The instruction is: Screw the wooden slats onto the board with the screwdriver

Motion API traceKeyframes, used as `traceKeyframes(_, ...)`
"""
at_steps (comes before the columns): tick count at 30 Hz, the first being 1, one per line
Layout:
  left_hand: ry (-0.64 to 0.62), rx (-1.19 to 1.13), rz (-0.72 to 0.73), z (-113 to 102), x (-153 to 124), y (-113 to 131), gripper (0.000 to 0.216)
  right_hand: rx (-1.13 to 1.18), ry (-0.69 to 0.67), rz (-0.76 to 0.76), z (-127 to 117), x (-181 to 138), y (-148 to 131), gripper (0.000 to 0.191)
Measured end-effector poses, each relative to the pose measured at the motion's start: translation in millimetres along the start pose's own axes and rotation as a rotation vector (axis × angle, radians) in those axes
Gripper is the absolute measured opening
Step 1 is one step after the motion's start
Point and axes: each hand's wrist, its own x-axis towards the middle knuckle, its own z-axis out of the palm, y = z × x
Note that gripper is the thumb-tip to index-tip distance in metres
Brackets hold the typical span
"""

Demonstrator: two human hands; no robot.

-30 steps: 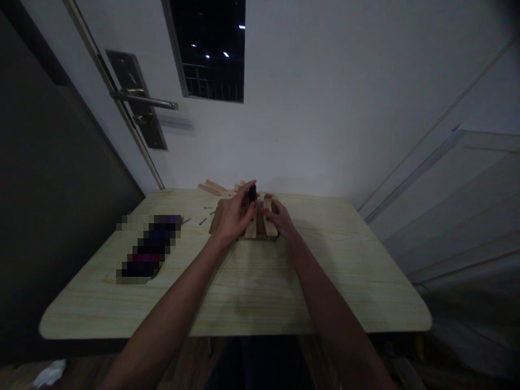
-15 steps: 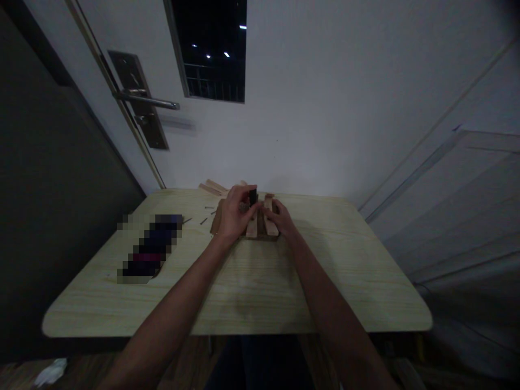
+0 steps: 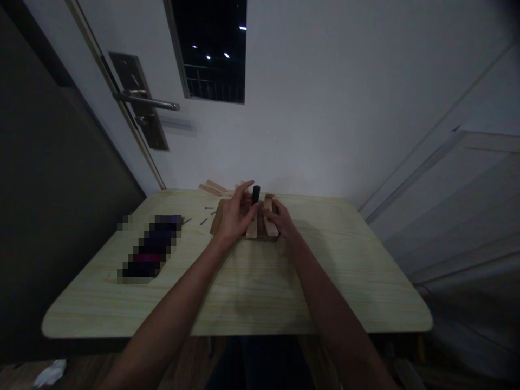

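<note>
A black upright handle (image 3: 255,194), perhaps a screwdriver's, stands over a pale wooden strip (image 3: 252,228); its lower end is hidden. My left hand (image 3: 236,218) is beside this handle, its fingers spread and the index finger stretched past it, the thumb low near the strip. With fingers bent, my right hand (image 3: 282,218) holds a second wooden strip (image 3: 270,226) at its right side. Both strips lie side by side on a brown board (image 3: 262,237), which looks like cardboard or wood.
Several screws or nails (image 3: 203,221) lie left of the board. More wooden strips (image 3: 213,188) rest at the table's back edge. A blurred-out dark object (image 3: 152,246) is on the left of the table (image 3: 345,292). Behind stands a white door with a metal handle (image 3: 148,101).
My left fingers have opened off the top of the black handle, which now shows more fully. My right hand has stayed in place on its strip.
</note>
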Motion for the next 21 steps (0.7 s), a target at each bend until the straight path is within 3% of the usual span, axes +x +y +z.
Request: traceKeyframes(21,-0.084,-0.053,-0.038,-0.6,-1.1,-2.7,0.061,0.014,-0.002,-0.025,1.3,0.1,3.3,0.042)
